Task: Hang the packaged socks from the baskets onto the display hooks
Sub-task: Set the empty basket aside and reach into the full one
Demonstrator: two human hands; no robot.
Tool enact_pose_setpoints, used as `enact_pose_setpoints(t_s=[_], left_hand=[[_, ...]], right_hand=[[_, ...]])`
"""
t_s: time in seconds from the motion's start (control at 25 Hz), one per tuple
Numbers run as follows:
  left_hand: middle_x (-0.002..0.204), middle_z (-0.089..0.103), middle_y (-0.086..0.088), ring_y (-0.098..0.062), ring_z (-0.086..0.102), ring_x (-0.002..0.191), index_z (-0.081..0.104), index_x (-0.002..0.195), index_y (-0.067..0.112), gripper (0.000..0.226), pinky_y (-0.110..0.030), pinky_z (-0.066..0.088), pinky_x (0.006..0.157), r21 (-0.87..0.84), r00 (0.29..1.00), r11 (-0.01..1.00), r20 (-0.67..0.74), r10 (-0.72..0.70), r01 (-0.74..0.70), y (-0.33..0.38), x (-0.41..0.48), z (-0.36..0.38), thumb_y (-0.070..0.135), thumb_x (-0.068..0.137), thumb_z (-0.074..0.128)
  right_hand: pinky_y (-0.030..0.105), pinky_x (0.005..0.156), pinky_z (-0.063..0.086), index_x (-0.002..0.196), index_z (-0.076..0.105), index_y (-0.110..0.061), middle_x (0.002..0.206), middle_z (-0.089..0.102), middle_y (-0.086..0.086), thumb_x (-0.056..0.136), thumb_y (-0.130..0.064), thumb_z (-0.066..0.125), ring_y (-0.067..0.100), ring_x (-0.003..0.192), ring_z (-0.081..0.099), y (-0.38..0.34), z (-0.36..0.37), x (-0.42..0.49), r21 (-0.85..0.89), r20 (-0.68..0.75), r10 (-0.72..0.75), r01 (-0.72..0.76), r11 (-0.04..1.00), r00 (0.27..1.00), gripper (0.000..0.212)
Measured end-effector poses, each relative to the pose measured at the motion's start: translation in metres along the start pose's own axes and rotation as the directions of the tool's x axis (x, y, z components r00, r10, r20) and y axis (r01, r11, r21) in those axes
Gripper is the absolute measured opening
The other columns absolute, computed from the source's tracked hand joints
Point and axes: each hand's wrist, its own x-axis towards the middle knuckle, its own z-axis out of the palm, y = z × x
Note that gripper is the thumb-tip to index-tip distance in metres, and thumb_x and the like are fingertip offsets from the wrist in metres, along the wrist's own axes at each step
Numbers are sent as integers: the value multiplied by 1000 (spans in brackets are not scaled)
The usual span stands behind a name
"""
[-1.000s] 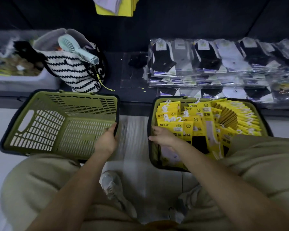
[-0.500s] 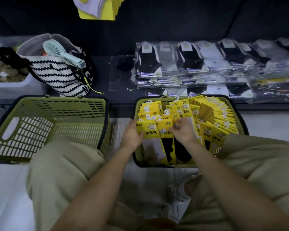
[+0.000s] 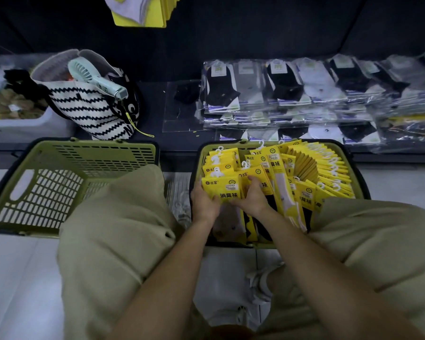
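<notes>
— Where do the baskets sit?
— Left basket (image 3: 103,155) mid-left of the frame; right basket (image 3: 362,177) mid-right, sock packs (image 3: 304,165) in it.
— And behind them?
— Bag (image 3: 88,109) upper left, fan (image 3: 96,78) in it; wrapped socks (image 3: 304,94) stacked upper right.

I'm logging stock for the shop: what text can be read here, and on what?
"消臭袜": front yellow sock pack, pinched by the left hand.
"达足": top of the pack behind it, held by the right hand.
Tote bag lettering, clear-wrapped sock labels: too blurred or cut off.

Dim, sharp centre, edges bowed, top dark
</notes>
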Motion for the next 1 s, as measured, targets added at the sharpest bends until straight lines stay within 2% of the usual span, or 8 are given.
enact_pose_setpoints(t_s=[0.16,0.24,0.36,0.52,0.64,0.76,0.88,1.0], left_hand=[[111,62,-5,-14,56,96,56,121,8,34,-24,43,79,-46,995,995,57,-82,85,-6,3,5,0,88,55],[101,61,-1,-9,54,87,60,115,8,27,-22,42,72,-93,994,991,57,-91,96,-8,8,10,2,88,56],[102,62,-3,-17,57,93,62,104,12,19,-25,42,74,-189,986,970,-39,-161,151,-12,14,18,5,88,56],[108,67,-9,-28,60,101,70,87,18,19,-40,46,89,-553,900,738,49,-433,386,-14,25,24,18,84,52],[94,71,-6,-24,64,91,70,80,16,23,-35,48,81,-629,897,681,60,-438,375,-6,33,31,22,85,48],[80,72,6,-13,65,83,68,81,20,29,-28,48,69,-559,912,745,53,-406,364,5,39,35,27,91,41],[99,69,-4,-22,61,94,66,92,22,32,-33,46,80,-392,886,799,120,-447,456,10,47,34,40,92,40],[109,65,-9,-25,59,97,65,100,21,36,-35,46,83,-273,880,837,169,-444,475,18,53,33,45,91,39]], right_hand=[[42,105,34,136,38,-11,133,43,16,70,-40,79,33,129,35,3,4,12,-278,-5,-21,19,961,1000,84],[38,99,38,131,39,-9,129,50,14,68,-36,81,31,126,41,5,9,15,-171,3,-18,19,985,1000,81],[27,81,42,124,43,-11,115,62,5,66,-24,84,23,109,57,9,9,16,53,-14,8,-7,999,1000,72],[24,80,42,119,49,-17,93,59,-15,64,-21,85,8,94,55,24,-8,15,185,-18,18,-15,983,1000,65],[15,74,45,126,51,-13,97,63,-14,65,-21,85,10,100,59,32,-22,15,258,2,22,-22,966,1000,71],[22,82,49,126,53,-12,113,65,-2,64,-26,85,18,111,59,31,-28,14,255,-44,31,-19,967,999,71],[41,99,44,125,53,-7,132,50,10,63,-35,84,27,123,47,25,-23,8,64,-157,1,9,998,988,75],[38,93,47,112,58,-19,119,57,2,65,-32,84,24,116,53,15,-24,3,133,-174,-21,44,990,985,55]])
